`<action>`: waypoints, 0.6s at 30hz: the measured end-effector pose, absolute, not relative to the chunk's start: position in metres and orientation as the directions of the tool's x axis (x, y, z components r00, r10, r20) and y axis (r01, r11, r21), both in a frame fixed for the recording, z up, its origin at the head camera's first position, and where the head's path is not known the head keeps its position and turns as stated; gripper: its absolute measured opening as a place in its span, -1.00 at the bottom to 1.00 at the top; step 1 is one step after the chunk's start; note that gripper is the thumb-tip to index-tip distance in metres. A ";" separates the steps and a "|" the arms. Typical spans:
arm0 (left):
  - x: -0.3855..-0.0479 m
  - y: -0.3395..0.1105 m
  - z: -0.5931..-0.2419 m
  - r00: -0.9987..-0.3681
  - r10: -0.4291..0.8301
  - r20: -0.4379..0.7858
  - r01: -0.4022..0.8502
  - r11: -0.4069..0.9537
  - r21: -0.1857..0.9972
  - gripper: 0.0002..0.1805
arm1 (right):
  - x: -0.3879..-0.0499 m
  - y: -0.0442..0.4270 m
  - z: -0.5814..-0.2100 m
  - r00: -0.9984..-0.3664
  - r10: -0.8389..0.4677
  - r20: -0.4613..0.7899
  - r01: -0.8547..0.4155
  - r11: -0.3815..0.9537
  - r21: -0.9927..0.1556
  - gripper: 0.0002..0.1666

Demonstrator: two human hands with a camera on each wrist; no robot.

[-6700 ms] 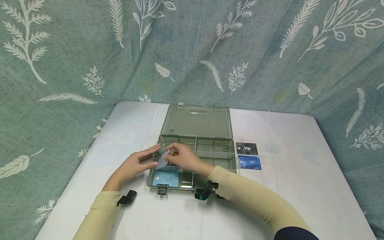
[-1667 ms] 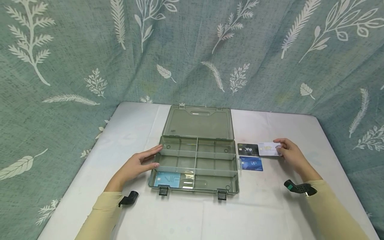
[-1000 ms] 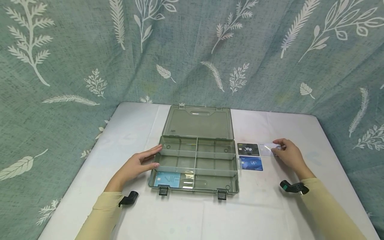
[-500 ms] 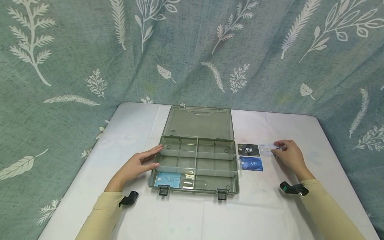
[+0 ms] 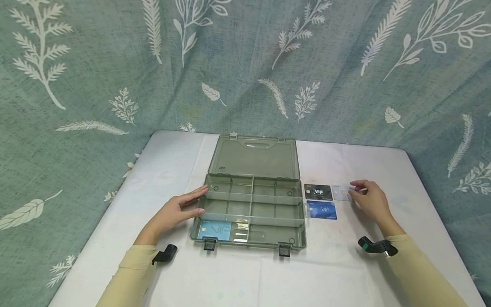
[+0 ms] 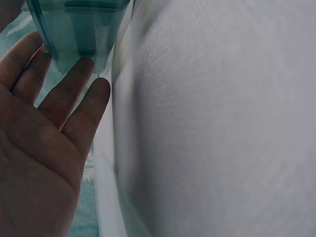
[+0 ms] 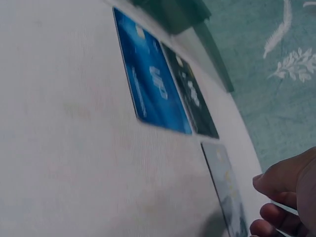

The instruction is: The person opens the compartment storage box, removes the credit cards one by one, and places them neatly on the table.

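My left hand [image 5: 174,211] rests with extended fingers against the left side of a translucent grey-green plastic organizer box [image 5: 264,233], whose lid [image 5: 253,157] lies folded back. In the left wrist view those fingers [image 6: 74,89] reach the box wall. On the right, a pale VIP card [image 5: 340,192] lies flat on the cloth beside a black VIP card [image 5: 318,192], with a blue VIP card [image 5: 322,210] in front. My right hand [image 5: 372,202] hovers at the pale card's right end, covering part of it. From the right wrist view, thumb and fingertips look loosely bent, not pinching.
A light-blue VIP card [image 5: 215,230] lies in the box's front left compartment. Clear dividers split the box, and two latches [image 5: 209,244] stick out at its front. White cloth [image 5: 238,281] covers the table; a leafy green curtain [image 5: 245,64] hangs behind.
Earlier my right hand held a pale translucent piece over the box. Since then it has moved right, and the pale card now lies beside the black one. My left hand has stayed at the box.
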State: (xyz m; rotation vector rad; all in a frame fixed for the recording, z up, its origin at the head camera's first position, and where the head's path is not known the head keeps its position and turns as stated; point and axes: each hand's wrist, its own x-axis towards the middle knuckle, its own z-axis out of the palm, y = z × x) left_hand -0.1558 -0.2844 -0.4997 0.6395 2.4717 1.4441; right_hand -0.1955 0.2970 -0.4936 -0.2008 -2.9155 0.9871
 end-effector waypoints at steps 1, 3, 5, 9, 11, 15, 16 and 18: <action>-0.156 -0.284 -0.500 -0.885 0.465 0.037 0.260 0.427 0.866 -0.26 | -0.195 0.295 -0.492 -0.991 0.134 0.010 0.100 0.782 -0.615 -0.55; -0.156 -0.284 -0.500 -0.885 0.464 0.036 0.259 0.427 0.866 -0.26 | -0.193 0.292 -0.490 -0.994 0.113 0.011 0.082 0.776 -0.625 -0.56; -0.156 -0.284 -0.500 -0.886 0.462 0.036 0.258 0.428 0.866 -0.26 | -0.193 0.290 -0.489 -0.995 0.097 0.014 0.066 0.772 -0.632 -0.57; -0.156 -0.284 -0.500 -0.886 0.462 0.039 0.261 0.428 0.866 -0.26 | -0.192 0.285 -0.487 -0.997 0.073 0.008 0.050 0.755 -0.654 -0.59; -0.156 -0.284 -0.500 -0.885 0.464 0.041 0.263 0.426 0.866 -0.26 | -0.191 0.282 -0.486 -0.998 0.068 -0.005 0.054 0.743 -0.667 -0.59; -0.156 -0.284 -0.500 -0.885 0.465 0.039 0.261 0.424 0.867 -0.26 | -0.187 0.275 -0.481 -0.998 0.057 -0.026 0.059 0.715 -0.696 -0.59; -0.156 -0.284 -0.500 -0.885 0.464 0.038 0.260 0.424 0.867 -0.26 | -0.186 0.273 -0.480 -0.998 0.052 -0.027 0.056 0.711 -0.701 -0.59; -0.156 -0.284 -0.500 -0.886 0.463 0.037 0.258 0.425 0.867 -0.26 | -0.185 0.268 -0.478 -0.999 0.041 -0.027 0.048 0.707 -0.706 -0.60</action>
